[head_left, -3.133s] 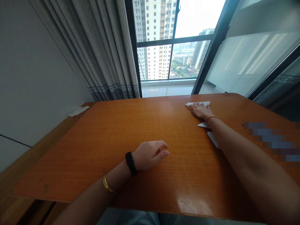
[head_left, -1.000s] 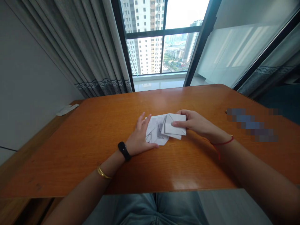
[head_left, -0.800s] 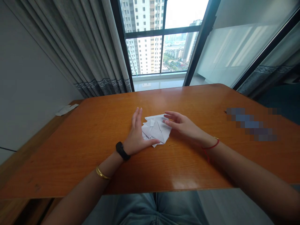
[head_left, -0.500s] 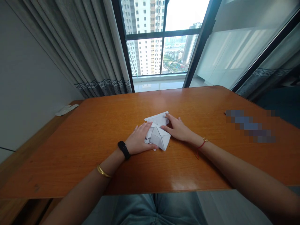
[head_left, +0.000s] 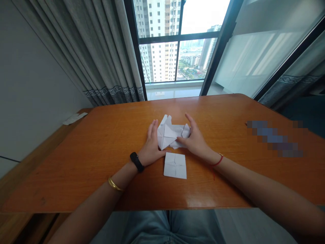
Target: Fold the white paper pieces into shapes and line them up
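Several folded white papers (head_left: 167, 135) lie in a loose pile on the orange-brown wooden table (head_left: 114, 125), between my hands. My left hand (head_left: 151, 145) rests against the pile's left side, fingers extended and thumb apart. On the right, my right hand (head_left: 194, 137) touches the pile with its thumb at the near edge, the other fingers spread upward. Neither hand is closed round a paper. A separate square of creased white paper (head_left: 175, 165) lies flat just nearer to me than the pile.
A blurred-out item (head_left: 271, 137) lies at the table's right. A white paper slip (head_left: 74, 118) is on the ledge at the far left. Grey curtains (head_left: 109, 54) and a window stand beyond the table, whose near edge runs above my lap.
The pile has shifted away from me and its papers have spread differently. One square paper now lies apart, nearer to me. Both hands have opened wider around the pile.
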Demonstrator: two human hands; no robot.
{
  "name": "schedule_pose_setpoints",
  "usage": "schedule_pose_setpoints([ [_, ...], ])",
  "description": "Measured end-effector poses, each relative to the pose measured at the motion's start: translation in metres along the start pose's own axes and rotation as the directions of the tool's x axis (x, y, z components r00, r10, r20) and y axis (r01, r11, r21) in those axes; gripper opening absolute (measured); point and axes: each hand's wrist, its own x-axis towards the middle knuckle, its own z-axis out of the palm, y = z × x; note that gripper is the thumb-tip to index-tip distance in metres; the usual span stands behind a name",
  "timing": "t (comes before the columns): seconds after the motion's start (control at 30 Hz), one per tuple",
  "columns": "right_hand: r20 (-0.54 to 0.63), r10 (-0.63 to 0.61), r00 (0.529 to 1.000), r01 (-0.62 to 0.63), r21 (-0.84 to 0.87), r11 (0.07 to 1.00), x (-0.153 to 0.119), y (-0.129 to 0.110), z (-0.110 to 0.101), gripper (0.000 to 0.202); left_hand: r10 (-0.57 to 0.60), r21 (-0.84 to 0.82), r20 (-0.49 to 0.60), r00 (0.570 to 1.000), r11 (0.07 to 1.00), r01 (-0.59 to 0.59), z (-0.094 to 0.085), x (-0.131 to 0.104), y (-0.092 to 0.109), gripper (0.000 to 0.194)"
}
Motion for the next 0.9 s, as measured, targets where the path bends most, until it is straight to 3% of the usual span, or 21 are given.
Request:
schedule_pose_setpoints([
  [0.07,-0.056,-0.133,0.99,0.125,-0.124,0.984,-0.001,-0.01,-0.01,0.092,-0.007,0.009,-0.036,0.999,1.0,0.007,-0.009,0.001,0.0,0.12],
  [0.1,-0.011,-0.194,0.981,0.188,-0.19,0.964,-0.003,-0.017,-0.016,0.084,-0.012,-0.012,-0.052,0.999,1.0,0.012,-0.012,0.002,-0.002,0.118],
  [0.17,0.214,-0.275,0.937,0.331,-0.303,0.894,-0.008,-0.029,-0.028,0.07,-0.034,-0.076,-0.119,0.992,0.997,0.025,-0.016,0.004,-0.007,0.109],
  [0.23,0.452,-0.288,0.844,0.451,-0.31,0.837,-0.01,-0.037,-0.039,0.058,-0.082,-0.133,-0.238,0.968,0.99,0.051,-0.017,0.007,-0.011,0.092],
  [0.27,0.511,-0.279,0.813,0.465,-0.282,0.839,-0.007,-0.039,-0.042,0.054,-0.107,-0.15,-0.294,0.95,0.987,0.065,-0.018,0.008,-0.012,0.083],
  [0.33,0.483,-0.238,0.843,0.391,-0.246,0.887,0.006,-0.034,-0.046,0.045,-0.118,-0.141,-0.346,0.931,0.987,0.073,-0.019,0.009,-0.009,0.068],
  [0.4,0.36,-0.178,0.916,0.292,-0.294,0.91,0.031,-0.024,-0.041,0.039,-0.065,-0.067,-0.27,0.961,0.997,0.049,-0.02,0.007,0.0,0.055],
  [0.47,0.316,-0.181,0.931,0.306,-0.41,0.859,0.062,-0.011,-0.028,0.039,0.0,0.047,-0.07,0.998,0.999,0.003,-0.02,0.003,0.011,0.057],
  [0.57,0.443,-0.21,0.871,0.446,-0.537,0.716,0.104,0.006,0.001,0.048,0.032,0.17,0.265,0.964,0.982,-0.08,-0.014,-0.006,0.022,0.109],
  [0.63,0.484,-0.158,0.861,0.457,-0.599,0.658,0.122,0.012,0.017,0.057,0.033,0.186,0.384,0.923,0.976,-0.112,-0.01,-0.01,0.023,0.132],
  [0.77,0.467,-0.024,0.884,0.377,-0.682,0.627,0.133,0.012,0.022,0.048,0.004,0.178,0.399,0.917,0.981,-0.082,-0.013,-0.008,0.013,0.146],
  [0.9,0.317,0.13,0.94,0.172,-0.763,0.623,0.117,-0.003,-0.007,0.028,-0.027,0.16,0.414,0.91,0.986,-0.044,-0.021,-0.003,0.005,0.152],
])
